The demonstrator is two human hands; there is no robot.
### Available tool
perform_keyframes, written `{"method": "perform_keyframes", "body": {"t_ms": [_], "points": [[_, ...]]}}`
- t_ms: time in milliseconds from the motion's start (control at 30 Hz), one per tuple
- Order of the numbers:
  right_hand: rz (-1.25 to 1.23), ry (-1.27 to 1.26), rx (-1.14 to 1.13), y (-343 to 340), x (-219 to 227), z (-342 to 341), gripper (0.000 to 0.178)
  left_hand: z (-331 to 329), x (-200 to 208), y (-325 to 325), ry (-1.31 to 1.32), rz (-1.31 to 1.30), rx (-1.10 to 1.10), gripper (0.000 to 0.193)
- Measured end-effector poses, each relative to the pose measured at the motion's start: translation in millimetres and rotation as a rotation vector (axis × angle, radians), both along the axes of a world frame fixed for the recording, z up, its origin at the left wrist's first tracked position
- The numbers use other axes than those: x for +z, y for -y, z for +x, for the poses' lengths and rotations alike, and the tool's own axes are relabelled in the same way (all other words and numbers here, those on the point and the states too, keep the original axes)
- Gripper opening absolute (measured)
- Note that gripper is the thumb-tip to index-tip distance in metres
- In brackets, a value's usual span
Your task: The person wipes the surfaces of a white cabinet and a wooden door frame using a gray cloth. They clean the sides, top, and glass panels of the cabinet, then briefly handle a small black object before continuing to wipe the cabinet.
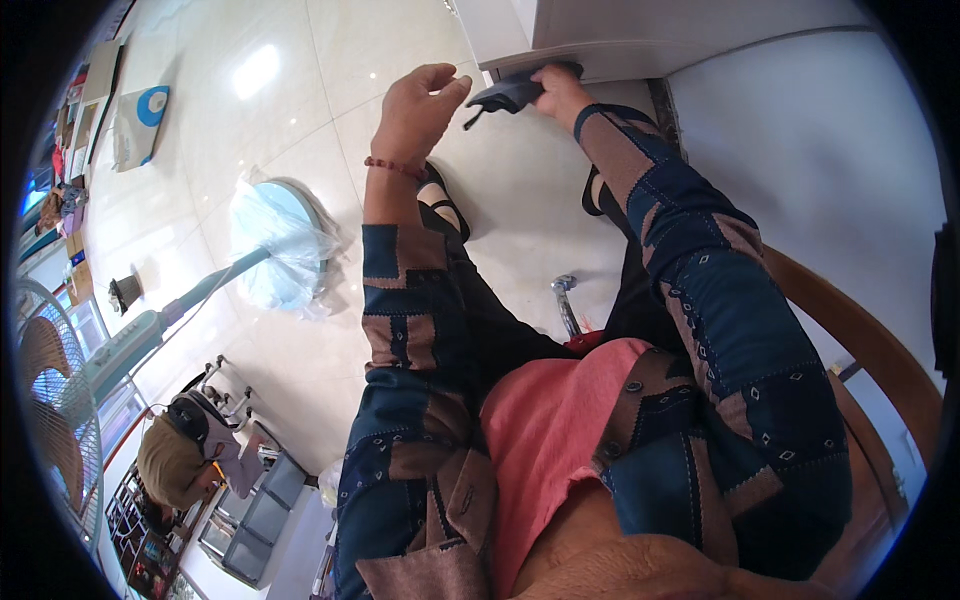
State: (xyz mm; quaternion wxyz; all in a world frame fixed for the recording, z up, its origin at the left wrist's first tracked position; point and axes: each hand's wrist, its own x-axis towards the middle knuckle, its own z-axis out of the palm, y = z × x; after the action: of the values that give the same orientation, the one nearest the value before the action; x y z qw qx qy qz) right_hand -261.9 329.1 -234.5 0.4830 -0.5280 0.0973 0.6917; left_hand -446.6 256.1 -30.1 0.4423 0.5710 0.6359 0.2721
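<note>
- Our right hand [560,93] is closed around the right end of a dark grey item [508,96]; we cannot tell its exact kind.
- Our left hand [418,115] is empty, just left of it, fingers curled and slightly apart from the thumb.
- The item lies far, beside the white cabinet [600,28].
- We'd best steady its free left end with the left hand, clear of the cabinet.

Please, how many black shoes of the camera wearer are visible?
2: in the picture, left shoe below the left hand, right shoe below the right hand. Trousers partly hide both.
</note>
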Motion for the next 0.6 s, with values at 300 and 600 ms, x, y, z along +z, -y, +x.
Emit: {"method": "perform_keyframes", "body": {"t_ms": [300, 600], "points": [[0.466, 1.547, 1.139, 19.5, -45.3, 99.9, 0.041, 17.4, 18.8, 7.7, -0.002, -0.078, -0.003, 0.042], [0.327, 1.862, 0.972, 6.4, -114.1, 236.8, 0.033, 21.0, 20.4, 5.2, 0.002, -0.123, -0.030, 0.042]]}}
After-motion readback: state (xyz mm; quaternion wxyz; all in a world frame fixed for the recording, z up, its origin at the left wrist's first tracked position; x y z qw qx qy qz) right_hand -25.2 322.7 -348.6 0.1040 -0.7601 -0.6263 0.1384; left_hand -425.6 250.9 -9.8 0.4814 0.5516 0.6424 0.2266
